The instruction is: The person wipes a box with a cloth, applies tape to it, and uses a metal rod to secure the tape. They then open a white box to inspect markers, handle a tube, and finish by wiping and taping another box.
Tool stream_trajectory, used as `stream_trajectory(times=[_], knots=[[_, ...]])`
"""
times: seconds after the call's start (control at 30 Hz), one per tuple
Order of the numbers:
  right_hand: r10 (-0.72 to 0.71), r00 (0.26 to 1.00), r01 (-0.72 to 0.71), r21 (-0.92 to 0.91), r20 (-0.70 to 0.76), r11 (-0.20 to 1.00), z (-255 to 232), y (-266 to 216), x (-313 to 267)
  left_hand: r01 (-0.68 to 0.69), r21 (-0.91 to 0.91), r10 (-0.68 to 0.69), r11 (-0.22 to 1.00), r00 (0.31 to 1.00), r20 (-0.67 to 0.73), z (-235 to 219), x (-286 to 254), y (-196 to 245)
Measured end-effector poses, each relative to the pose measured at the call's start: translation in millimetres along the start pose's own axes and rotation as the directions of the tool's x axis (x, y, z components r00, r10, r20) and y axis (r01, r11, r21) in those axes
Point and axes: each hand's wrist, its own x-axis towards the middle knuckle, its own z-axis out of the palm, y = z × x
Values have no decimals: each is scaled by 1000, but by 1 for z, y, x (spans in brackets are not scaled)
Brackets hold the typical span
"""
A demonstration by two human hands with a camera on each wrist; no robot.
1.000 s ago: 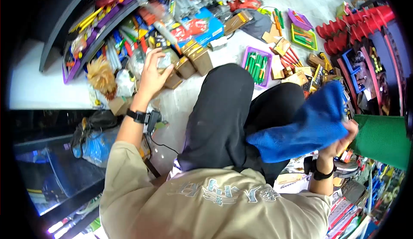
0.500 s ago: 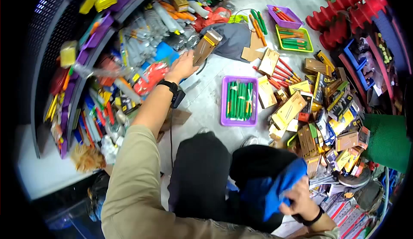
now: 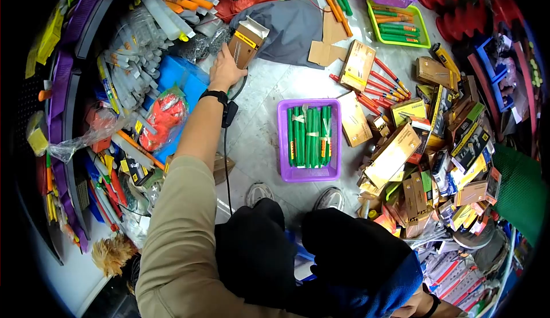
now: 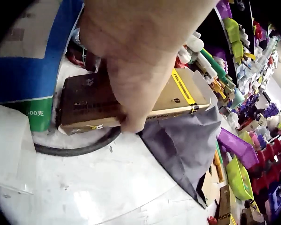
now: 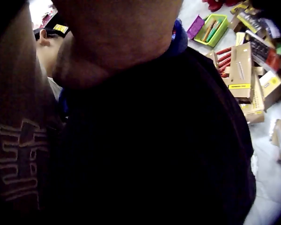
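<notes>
At the end of the outstretched left arm, my left hand [image 3: 225,70] grips a brown cardboard box [image 3: 247,44] with a yellow stripe and a raised end flap. In the left wrist view its thumb [image 4: 135,115] lies down the long side of the box [image 4: 91,98], whose other side is hidden by the hand. Beside the box lies a dark grey cloth [image 3: 281,28]. Low at the right knee, my right hand [image 3: 408,307] holds a blue cloth [image 3: 401,286] bunched over the black trousers; its fingers are mostly hidden. Some of that cloth [image 5: 179,41] shows past the hand in the right wrist view.
A purple basket [image 3: 281,140] of green tubes stands on the floor before the shoes. Piled boxes [image 3: 395,154] and red pens [image 3: 385,86] lie to the right. Clear-wrapped tools [image 3: 129,48] and a blue packet [image 3: 183,77] crowd the left. A black cord [image 3: 225,163] trails by the left wrist.
The left hand has reached forward from the left-hand clutter to the cardboard box and now grips it. The right hand has lowered the blue cloth to the knee. The head view has shifted forward.
</notes>
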Motion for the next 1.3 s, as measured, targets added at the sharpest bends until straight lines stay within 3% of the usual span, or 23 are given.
stream_trajectory(times=[0.1,0.27,0.33,0.4,0.43,0.5,0.53,0.6,0.67,0.7,0.73,0.8,0.87,0.9,0.93,1.0,1.03,1.07,1.13,1.2,1.27,1.3], knots=[[-12,1000,12,-6,-20,1000,1,1,1,-13,-20,12,1000,999,-50,0,-11,0],[-83,994,81,-27,-74,996,9,-7,-11,-374,-232,324,898,918,-228,-34,-73,5],[-119,988,115,-38,-103,993,15,-10,-16,-373,-292,315,881,922,-225,-69,-115,20],[-140,984,133,-68,-115,989,20,-14,-19,-418,-487,355,767,908,-221,-104,-156,28],[-86,995,78,-122,-56,989,19,-21,-24,-437,-473,365,765,899,-242,-124,-180,30],[-104,988,83,-184,-110,980,31,-20,-34,-456,-740,434,495,867,-244,-166,-230,31],[-135,985,111,-212,-106,971,30,-26,-23,-535,-753,522,383,798,-301,-183,-253,27],[-159,966,108,-244,-202,964,36,-42,-12,-385,-884,585,265,793,-170,-228,-317,18],[-179,943,103,-269,-279,958,42,-62,-5,-218,-974,587,58,797,-143,-243,-381,2],[-183,937,98,-275,-299,956,46,-71,-7,-80,-996,648,-27,758,-79,-249,-407,-6],[-188,928,94,-285,-322,954,51,-78,-9,61,-990,626,-127,779,-32,-248,-442,-10],[-217,907,130,-249,-360,960,62,-99,-20,260,-920,687,-292,727,-13,-239,-486,-16],[-24,935,90,171,-355,981,78,-123,-40,336,-893,718,-300,696,21,-247,-535,-6],[-75,944,145,199,-322,969,83,-138,-49,366,-866,749,-341,663,-15,-236,-547,-12],[-138,978,177,275,-157,945,79,-151,-58,369,-863,745,-344,667,-12,-233,-563,-15],[-271,963,247,420,-4,873,75,-186,-57,398,-869,777,-294,629,25,-230,-591,-18],[-284,949,223,344,138,912,64,-202,-57,417,-860,769,-294,637,46,-230,-606,-18],[-296,938,250,235,181,939,59,-211,-55,425,-855,774,-297,632,45,-225,-615,-21],[-179,972,181,-3,152,983,46,-224,-55,436,-860,839,-265,543,16,-215,-625,-25],[-112,991,111,-23,-79,994,36,-234,-49,474,-839,860,-267,510,14,-212,-640,-24],[-16,923,162,352,-384,922,46,-250,-36,317,-941,859,-120,508,61,-215,-652,-18],[-52,929,193,359,-367,913,45,-258,-29,159,-984,888,-81,460,2,-217,-645,-10]])
